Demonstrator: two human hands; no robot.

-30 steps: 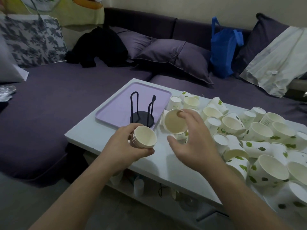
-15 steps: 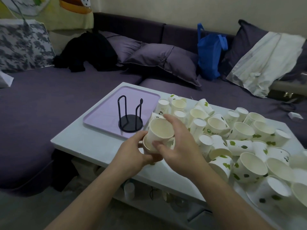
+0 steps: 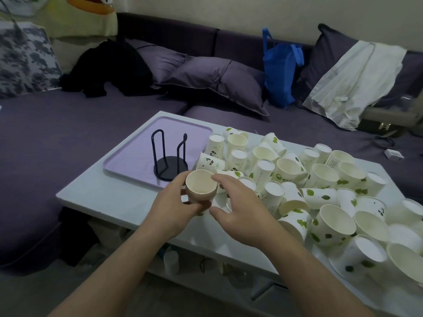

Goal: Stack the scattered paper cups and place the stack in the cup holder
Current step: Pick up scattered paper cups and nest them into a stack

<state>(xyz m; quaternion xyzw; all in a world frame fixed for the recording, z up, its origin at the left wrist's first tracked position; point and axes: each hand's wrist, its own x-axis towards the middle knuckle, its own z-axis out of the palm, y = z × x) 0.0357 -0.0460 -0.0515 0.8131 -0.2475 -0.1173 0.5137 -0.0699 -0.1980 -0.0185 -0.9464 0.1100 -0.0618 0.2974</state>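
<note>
My left hand [image 3: 174, 209] grips a short stack of white paper cups [image 3: 201, 186], its open mouth facing me, just above the table's near edge. My right hand [image 3: 240, 207] hovers beside the stack with fingers spread and relaxed, index fingertip near the rim, holding nothing. Several loose cups with green leaf prints [image 3: 320, 193] lie scattered and tipped over the right half of the white table [image 3: 109, 197]. The black wire cup holder [image 3: 170, 156] stands empty on a lilac tray [image 3: 128, 156], just beyond the stack.
A purple sofa [image 3: 68, 133] wraps round the table's far and left sides, with cushions, black clothing [image 3: 107, 67], a blue bag [image 3: 280, 72] and a white garment [image 3: 357, 81]. A lower shelf under the table holds small items. Floor lies below the near edge.
My right hand pushed the single cup down into the stack and let go of it. It now sits open beside the stack. The view has shifted slightly left.
</note>
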